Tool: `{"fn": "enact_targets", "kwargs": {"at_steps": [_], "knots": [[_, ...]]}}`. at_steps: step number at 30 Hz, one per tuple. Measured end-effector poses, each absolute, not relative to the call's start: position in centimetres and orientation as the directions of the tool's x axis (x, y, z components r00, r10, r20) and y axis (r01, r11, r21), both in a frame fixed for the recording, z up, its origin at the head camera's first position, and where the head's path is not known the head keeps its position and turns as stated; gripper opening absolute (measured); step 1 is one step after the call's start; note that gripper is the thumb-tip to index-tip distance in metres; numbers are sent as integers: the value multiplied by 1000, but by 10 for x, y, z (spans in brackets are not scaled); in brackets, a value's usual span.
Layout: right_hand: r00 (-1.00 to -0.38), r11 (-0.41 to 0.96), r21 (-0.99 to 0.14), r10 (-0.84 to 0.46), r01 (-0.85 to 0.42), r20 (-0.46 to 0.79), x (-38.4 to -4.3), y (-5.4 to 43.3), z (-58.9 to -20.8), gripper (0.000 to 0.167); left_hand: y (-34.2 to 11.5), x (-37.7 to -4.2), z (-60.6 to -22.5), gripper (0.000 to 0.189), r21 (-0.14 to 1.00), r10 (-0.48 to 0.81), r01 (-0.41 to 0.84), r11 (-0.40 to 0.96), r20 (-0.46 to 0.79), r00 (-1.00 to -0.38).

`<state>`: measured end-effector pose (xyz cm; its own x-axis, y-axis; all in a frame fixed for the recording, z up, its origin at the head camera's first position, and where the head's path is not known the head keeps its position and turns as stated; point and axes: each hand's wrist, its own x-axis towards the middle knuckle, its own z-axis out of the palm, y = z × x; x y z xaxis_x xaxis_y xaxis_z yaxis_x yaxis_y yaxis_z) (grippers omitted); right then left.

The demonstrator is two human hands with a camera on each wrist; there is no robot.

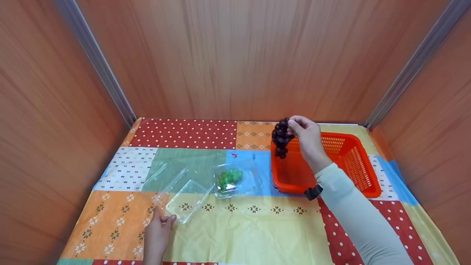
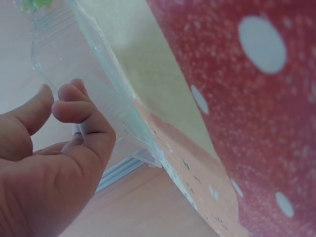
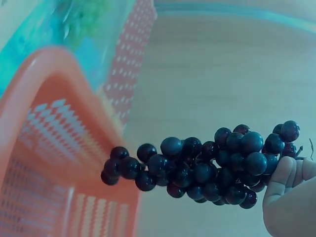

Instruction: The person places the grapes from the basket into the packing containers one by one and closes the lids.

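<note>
The right grip (image 1: 307,139) pinches dark grapes (image 1: 282,136) near the orange-red basket (image 1: 357,165); the left grip (image 1: 158,233) pinches a clear container (image 1: 189,200) (green grapes (image 1: 230,177) lie in a tray (image 1: 252,183) beside it).

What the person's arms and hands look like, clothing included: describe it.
The right arm wears a pale, grey-green long sleeve reaching the wrist, with a small black device by the cuff. The right hand and left hand are ungloved. No left sleeve shows.
</note>
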<state>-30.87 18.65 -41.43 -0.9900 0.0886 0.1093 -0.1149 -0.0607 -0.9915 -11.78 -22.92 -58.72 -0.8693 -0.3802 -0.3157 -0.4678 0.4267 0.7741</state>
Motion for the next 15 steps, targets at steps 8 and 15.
{"fn": "enact_targets", "kwargs": {"at_steps": [8, 15], "knots": [[-981, -84, -980, -52, -181, 185, -297, 150, -403, 28, -227, -114, -590, 84, 794, -379, -435, 425, -280, -882], [-965, -136, -976, -178, -171, 194, -292, 105, -404, 22, -227, -113, -590, 85, 812, -387, -402, 423, -239, -891]]}}
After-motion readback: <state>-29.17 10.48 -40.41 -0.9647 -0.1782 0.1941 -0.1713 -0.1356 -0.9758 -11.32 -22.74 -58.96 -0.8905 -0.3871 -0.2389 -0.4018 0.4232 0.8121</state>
